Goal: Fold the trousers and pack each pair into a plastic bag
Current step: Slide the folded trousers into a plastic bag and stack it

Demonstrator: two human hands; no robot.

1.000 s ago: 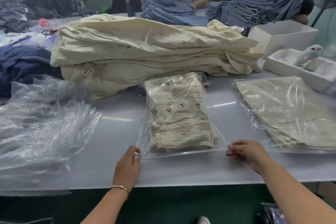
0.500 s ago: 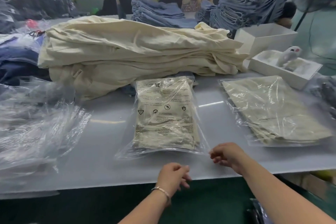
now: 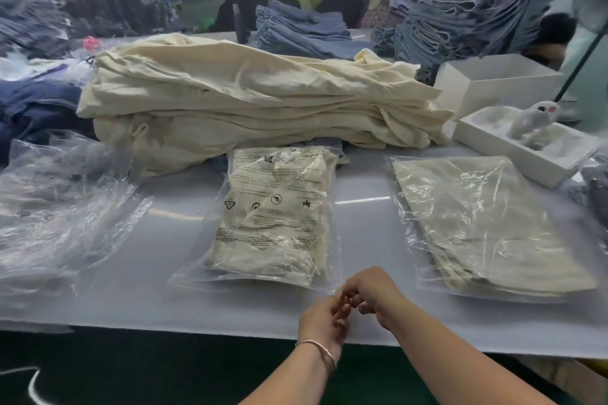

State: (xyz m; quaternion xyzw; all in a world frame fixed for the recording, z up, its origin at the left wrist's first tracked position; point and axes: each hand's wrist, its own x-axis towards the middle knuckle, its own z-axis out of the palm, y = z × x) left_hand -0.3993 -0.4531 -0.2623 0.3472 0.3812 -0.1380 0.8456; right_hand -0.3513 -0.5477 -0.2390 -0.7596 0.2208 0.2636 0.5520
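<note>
One folded cream trousers pair in a crinkled printed plastic bag (image 3: 273, 217) lies mid-table (image 3: 131, 289). Left hand (image 3: 320, 322) and right hand (image 3: 370, 293) meet just beyond the bag's near edge, fingers curled; what they grasp cannot be told. Bare table lies leftward.

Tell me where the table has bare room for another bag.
Bare patches: between the empty bags and the printed bag; a narrower strip between it and the right bag. Behind them, the cream pile and white boxes crowd the table.
</note>
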